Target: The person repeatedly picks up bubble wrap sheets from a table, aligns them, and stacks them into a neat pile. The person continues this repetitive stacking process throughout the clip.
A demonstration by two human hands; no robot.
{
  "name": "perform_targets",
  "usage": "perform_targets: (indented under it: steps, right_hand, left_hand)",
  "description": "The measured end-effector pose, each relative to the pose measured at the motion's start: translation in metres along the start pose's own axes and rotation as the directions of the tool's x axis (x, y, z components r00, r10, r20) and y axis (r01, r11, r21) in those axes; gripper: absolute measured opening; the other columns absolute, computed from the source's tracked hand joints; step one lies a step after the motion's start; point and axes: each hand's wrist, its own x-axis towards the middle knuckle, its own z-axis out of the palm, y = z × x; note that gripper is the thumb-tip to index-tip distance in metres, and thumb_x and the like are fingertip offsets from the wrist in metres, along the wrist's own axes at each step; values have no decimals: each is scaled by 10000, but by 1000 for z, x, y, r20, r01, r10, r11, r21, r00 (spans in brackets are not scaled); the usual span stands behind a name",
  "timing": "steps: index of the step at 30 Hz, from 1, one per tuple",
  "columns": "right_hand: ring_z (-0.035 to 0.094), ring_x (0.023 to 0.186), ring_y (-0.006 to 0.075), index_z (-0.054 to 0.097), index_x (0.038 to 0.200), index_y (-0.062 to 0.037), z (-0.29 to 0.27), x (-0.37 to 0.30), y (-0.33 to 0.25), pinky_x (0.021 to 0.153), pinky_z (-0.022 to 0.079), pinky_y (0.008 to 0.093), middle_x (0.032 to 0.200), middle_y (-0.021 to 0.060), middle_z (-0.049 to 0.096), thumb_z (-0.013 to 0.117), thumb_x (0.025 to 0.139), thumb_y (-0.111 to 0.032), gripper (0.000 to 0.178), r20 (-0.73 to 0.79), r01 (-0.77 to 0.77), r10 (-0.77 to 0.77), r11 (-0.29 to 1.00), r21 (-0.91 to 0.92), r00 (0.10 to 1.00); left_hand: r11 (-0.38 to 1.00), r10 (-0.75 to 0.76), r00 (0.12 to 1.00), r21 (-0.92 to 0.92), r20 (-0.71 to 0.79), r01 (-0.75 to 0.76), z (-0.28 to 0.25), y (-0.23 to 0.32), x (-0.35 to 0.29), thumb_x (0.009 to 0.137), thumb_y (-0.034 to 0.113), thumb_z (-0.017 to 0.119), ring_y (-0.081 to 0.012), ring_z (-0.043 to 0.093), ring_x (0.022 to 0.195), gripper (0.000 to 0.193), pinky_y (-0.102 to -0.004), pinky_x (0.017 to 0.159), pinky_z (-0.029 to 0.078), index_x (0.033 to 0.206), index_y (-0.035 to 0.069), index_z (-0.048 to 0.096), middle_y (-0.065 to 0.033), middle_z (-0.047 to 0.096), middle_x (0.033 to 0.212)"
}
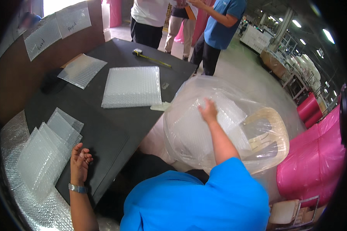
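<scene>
My left hand, a watch on its wrist, hovers at the left edge of the black table. Its fingers are loosely bent and apart, with nothing in them. Beside it lies a fanned pile of clear bubble wrap bags. Off to the right, my right hand reaches over a large clear plastic bag set on a beige chair. Its fingers are spread above the bubble wrap pouches inside; whether it touches them I cannot tell. A neat stack of bubble wrap pouches rests on the table.
A yellow tape measure lies partly drawn out at the table's far side. Another bubble wrap sheet is at the far left, by a brown partition. Several people stand beyond the table. Pink wrapped rolls stand at the right.
</scene>
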Motion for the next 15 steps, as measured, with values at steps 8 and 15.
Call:
perform_targets:
  steps: [8, 15]
  right_hand:
    - [570, 860, 303, 580, 892, -49, 11, 8, -110, 737, 436, 390, 935, 151, 590, 555, 770, -308, 288, 404, 82, -136, 985, 150, 904]
    - [450, 1068, 364, 382, 1209, -85, 17, 82, -214, 881, 371, 411, 1173, 204, 441, 604, 682, -505, 709, 278, 94, -238, 889, 449, 931]
  left_hand:
    - [999, -10, 1000, -51, -1, 10, -1, -3, 0, 816, 177, 580, -108, 564, 761, 397, -248, 675, 477, 1150, 77, 391, -44, 534, 932]
    - [999, -28, 1000, -39, 4, 28, 4, 5, -3, 822, 146, 555, -108, 553, 777, 366, -258, 695, 470, 1145, 72, 399, -52, 524, 945]
